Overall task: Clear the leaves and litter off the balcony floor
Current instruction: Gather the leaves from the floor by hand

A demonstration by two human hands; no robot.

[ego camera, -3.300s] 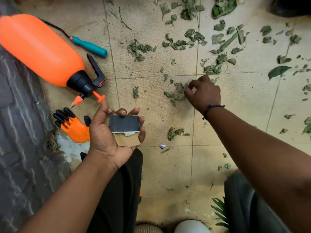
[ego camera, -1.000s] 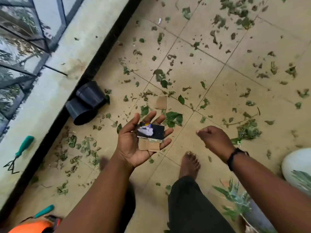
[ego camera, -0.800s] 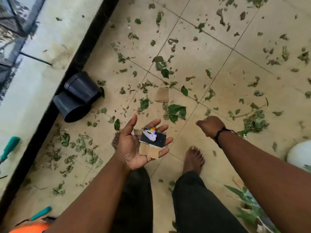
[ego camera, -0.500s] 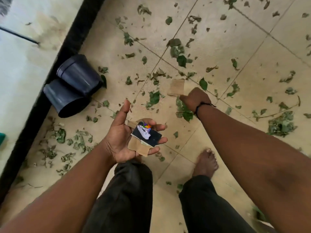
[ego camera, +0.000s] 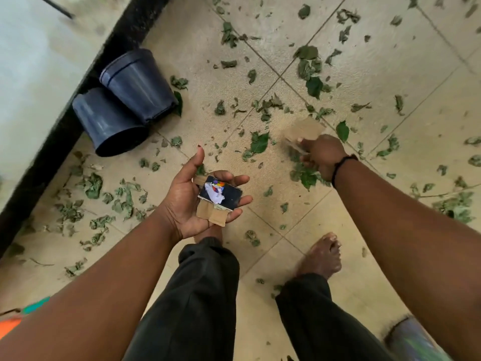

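Observation:
My left hand (ego camera: 194, 196) lies palm up at the centre and holds a small stack of litter (ego camera: 220, 198): a dark card with a scrap of white and coloured paper on it, over brown cardboard pieces. My right hand (ego camera: 321, 156) is stretched forward and pinches a brown cardboard piece (ego camera: 304, 130), blurred by motion, just above the floor. Green leaves (ego camera: 257, 143) lie scattered all over the beige tiled floor (ego camera: 390, 82).
Two dark plastic pots (ego camera: 125, 100) lie on their sides against the black base strip (ego camera: 49, 152) of the pale wall at left. My bare feet (ego camera: 322, 256) stand below the hands. An orange object (ego camera: 9, 327) shows at the bottom left, a potted plant's rim (ego camera: 411, 340) at bottom right.
I stepped away from the orange sprayer to another part of the floor. A scrap of coloured paper now lies on the left hand's stack. My right hand reached forward and took hold of the brown cardboard.

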